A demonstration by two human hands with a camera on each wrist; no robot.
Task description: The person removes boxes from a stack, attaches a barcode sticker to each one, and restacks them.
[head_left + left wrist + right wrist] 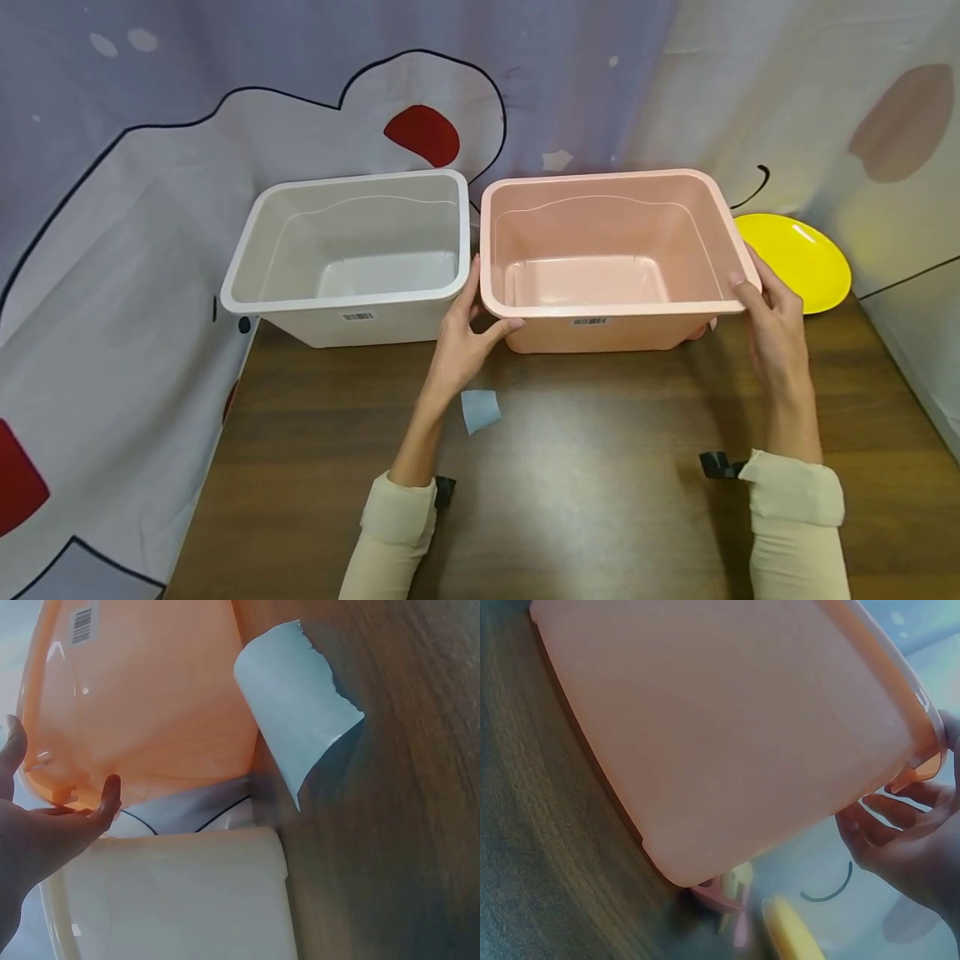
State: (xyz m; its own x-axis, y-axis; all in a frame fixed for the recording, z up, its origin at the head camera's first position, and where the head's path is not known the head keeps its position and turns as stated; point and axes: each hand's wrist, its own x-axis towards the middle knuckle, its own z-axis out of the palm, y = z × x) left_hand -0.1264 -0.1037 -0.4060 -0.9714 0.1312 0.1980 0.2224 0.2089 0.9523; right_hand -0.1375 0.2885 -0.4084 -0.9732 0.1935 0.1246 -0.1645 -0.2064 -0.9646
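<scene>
A pink plastic bin (592, 333) stands on the wooden table, its inside bare of contents. At its front left corner my left hand (459, 346) grips the rim, thumb over the front edge and fingers in the gap on the left side. My right hand (778, 329) holds the right end of the rim, thumb on top. In the right wrist view, the right fingers (889, 814) curl under that rim. Just left stands a white plastic bin (375, 329) with nothing inside.
A yellow plate (802, 262) lies at the back right. Small pink and yellowish objects (731, 896) lie partly hidden behind the pink bin. A light blue piece of paper (480, 410) with a torn edge is on the table in front. A patterned curtain (570, 92) hangs behind.
</scene>
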